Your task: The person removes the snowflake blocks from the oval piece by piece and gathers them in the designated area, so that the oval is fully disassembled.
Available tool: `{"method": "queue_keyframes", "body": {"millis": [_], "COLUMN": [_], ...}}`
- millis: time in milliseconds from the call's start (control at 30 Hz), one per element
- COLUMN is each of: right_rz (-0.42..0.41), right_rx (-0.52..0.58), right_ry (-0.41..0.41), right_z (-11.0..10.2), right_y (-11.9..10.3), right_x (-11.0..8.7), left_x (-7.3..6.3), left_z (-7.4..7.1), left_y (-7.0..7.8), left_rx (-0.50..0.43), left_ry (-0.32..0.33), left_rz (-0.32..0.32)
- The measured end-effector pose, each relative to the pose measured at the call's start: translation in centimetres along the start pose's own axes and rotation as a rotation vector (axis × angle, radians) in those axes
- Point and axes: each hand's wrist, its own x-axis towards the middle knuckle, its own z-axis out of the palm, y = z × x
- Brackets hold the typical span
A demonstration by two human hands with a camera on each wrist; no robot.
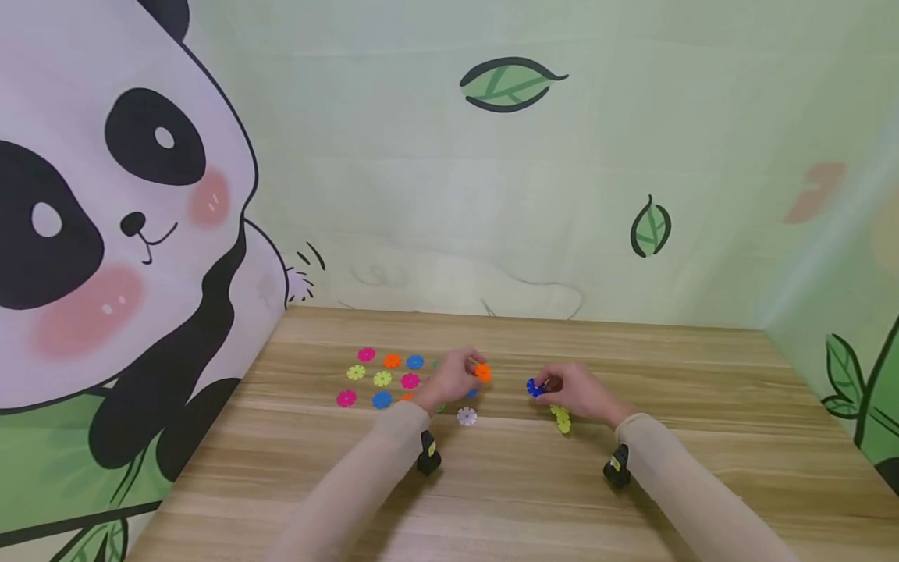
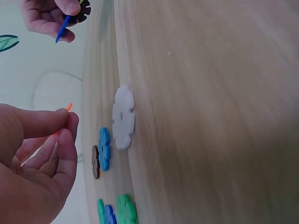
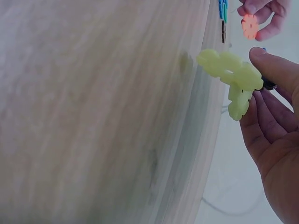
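Observation:
My left hand [image 1: 449, 380] pinches an orange interlocking flower disc [image 1: 483, 372] between thumb and fingertips, above the table. Across a small gap to its right, my right hand [image 1: 574, 390] grips a joined cluster of flower discs. In the cluster a blue disc [image 1: 534, 387] faces the left hand, and yellow-green discs [image 3: 229, 67] hang below the fingers. A dark disc [image 2: 84, 12] shows beside the blue one in the left wrist view; the fingers hide part of the cluster. The orange disc and the cluster are apart. A whitish disc [image 1: 467, 416] lies below the left hand.
Loose flower discs in pink, yellow, orange and blue lie in rough rows to the left, among them a pink disc [image 1: 346, 398] and a blue disc [image 1: 381, 400]. The left arm covers some. A printed wall cloth [image 1: 421, 195] stands behind the wooden table [image 1: 506, 492].

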Motion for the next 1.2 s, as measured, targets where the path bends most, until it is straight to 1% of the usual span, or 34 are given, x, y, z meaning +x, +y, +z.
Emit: {"method": "queue_keyframes", "body": {"millis": [133,233,333,433,667,900,1200], "right_rz": [0.018,0.024,0.024,0.025,0.001,-0.009,-0.020], "right_rx": [0.002,0.001,0.008,0.010,-0.005,-0.024,-0.011], "right_ry": [-0.005,-0.009,-0.014,-0.017,-0.018,-0.011,-0.016], "right_z": [0.0,0.0,0.1,0.1,0.3,0.4,0.3], "right_y": [-0.1,-0.2,-0.2,-0.3,-0.4,-0.5,-0.4], "right_x": [0.0,0.1,0.1,0.2,0.4,0.4,0.4], "left_x": [0.6,1.0,1.3,1.5,1.9,2.2,2.7], "left_z": [0.7,1.1,1.4,1.6,1.9,2.1,2.5], "left_y": [0.1,0.1,0.2,0.3,0.2,0.3,0.3], "left_rx": [0.029,0.046,0.059,0.066,0.086,0.074,0.035], "left_ry": [0.006,-0.013,-0.034,-0.039,-0.024,-0.012,0.030], "left_rz": [0.018,0.019,0.012,-0.002,-0.009,-0.045,-0.078]}}
